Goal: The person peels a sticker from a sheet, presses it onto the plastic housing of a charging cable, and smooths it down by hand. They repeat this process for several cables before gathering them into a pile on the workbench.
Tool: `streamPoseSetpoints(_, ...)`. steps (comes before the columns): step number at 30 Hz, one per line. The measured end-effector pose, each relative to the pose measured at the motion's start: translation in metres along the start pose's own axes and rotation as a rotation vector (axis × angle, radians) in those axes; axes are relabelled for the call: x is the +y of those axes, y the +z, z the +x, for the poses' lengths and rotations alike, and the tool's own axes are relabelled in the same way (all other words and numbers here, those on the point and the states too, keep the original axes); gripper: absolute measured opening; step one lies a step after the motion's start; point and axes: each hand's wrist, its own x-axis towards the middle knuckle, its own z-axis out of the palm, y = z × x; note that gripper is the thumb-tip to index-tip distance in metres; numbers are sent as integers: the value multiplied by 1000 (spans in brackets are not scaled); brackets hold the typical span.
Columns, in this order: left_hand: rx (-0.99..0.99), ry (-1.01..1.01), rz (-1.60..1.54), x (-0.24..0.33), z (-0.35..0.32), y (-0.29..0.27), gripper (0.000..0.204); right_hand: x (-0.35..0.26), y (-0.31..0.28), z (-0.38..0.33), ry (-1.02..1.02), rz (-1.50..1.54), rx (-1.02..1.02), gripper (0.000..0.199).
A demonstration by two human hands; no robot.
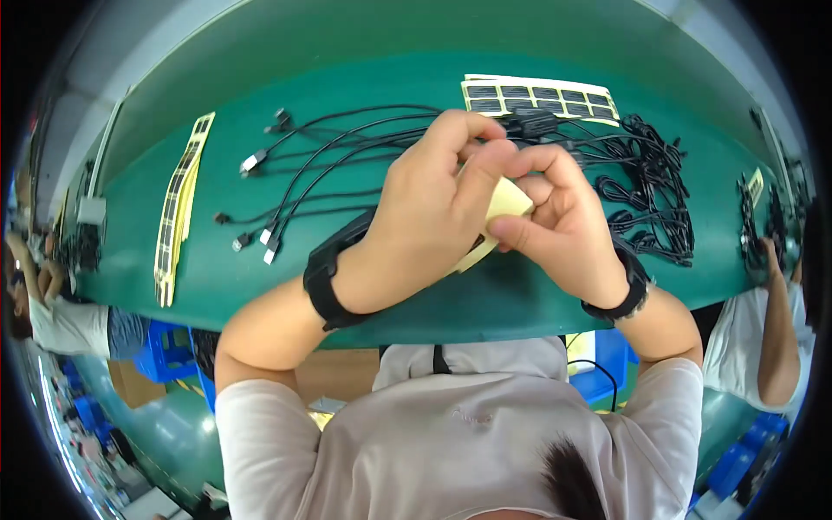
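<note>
Over the middle of the green table, both my hands are close together around a pale yellow label sheet [510, 201]. My right hand [563, 212] grips the sheet, its thumb pressed on the yellow face. My left hand [425, 204] is closed, thumb and forefinger pinched beside the right fingertips; what lies between them is too small to tell. The sheet runs under the left palm, where a dark label shows near its lower edge. Just beyond the hands lie black cables with a dark block-shaped part [530, 123].
Cable plugs [270, 247] fan out left of my hands. A bundle of coiled black cables [650, 191] lies to the right. Label sheets with dark squares rest at the back [542, 97] and far left [180, 208]. Other people sit at both sides, one with a hand [770, 256] near cables.
</note>
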Motion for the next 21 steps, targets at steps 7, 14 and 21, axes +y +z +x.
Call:
streamPoseSetpoints(7, -130, -256, -416, -16, 2, -2, 38, 1, -28, 9, 164, 36, 127, 41)
streamPoseSetpoints(14, -68, -14, -135, -25, -3, -2, 43, -6, -32, 17, -796, -1173, 174, 36)
streamPoseSetpoints(21, 29, 365, 445, -16, 0, -6, 24, 3, -27, 10, -553, -878, 126, 23)
